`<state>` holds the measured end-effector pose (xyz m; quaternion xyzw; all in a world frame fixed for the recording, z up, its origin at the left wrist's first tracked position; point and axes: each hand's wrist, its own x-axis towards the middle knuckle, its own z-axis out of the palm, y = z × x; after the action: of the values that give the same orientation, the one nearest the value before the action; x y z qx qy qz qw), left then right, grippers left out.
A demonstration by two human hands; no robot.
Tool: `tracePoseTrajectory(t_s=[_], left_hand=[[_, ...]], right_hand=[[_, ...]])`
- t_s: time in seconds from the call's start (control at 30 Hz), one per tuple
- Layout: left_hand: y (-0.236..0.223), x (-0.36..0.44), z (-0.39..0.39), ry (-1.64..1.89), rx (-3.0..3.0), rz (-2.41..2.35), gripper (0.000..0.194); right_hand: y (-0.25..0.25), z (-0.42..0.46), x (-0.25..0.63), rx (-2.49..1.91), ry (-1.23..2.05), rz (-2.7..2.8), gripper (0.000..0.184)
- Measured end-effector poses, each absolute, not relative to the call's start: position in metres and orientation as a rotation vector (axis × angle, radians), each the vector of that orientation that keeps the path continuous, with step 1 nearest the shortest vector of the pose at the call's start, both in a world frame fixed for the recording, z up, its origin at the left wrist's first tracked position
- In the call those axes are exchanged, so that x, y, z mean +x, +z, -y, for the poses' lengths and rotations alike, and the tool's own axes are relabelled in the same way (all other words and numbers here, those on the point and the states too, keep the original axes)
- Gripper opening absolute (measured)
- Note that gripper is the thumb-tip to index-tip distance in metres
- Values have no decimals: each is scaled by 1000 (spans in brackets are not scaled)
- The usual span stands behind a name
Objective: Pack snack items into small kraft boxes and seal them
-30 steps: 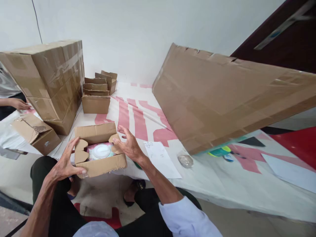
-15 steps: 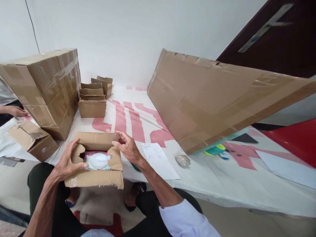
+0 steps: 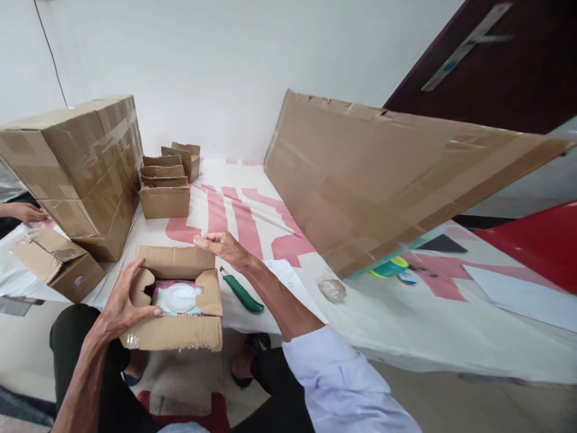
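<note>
A small cardboard box (image 3: 175, 332) stands at the table's front edge with its flaps spread. Inside lies a colourful printed packet (image 3: 160, 299) with a white oval on its face. My left hand (image 3: 121, 307) grips the box's left side, thumb over the inner flap. Just above the back flap, my right hand (image 3: 228, 249) pinches a scrap of clear tape (image 3: 197, 240). Under my right forearm, a green-handled utility knife (image 3: 243, 293) rests on the cloth, to the right of the box.
Taped cartons (image 3: 97, 162) are stacked at left, beside a smaller closed box (image 3: 67, 267) and another person's hand (image 3: 29, 211). Open boxes (image 3: 164, 201) stand behind. A big cardboard sheet (image 3: 360, 180) leans at right. Paper (image 3: 295, 288) and a clear tape roll (image 3: 332, 290) lie nearer.
My right hand has left the box's back right corner and moved slightly left and up, with clear tape in its fingertips. The utility knife is now uncovered. My left hand stays on the box.
</note>
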<state>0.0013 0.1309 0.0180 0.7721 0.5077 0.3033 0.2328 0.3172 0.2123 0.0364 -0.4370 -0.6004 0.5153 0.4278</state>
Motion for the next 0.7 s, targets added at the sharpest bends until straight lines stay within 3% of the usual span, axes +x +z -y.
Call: tracePoseTrajectory(t_s=[0.7], left_hand=[[21, -1, -126, 765, 2099, -1367, 110]], right_hand=[[27, -218, 317, -1176, 1633, 1121, 31]])
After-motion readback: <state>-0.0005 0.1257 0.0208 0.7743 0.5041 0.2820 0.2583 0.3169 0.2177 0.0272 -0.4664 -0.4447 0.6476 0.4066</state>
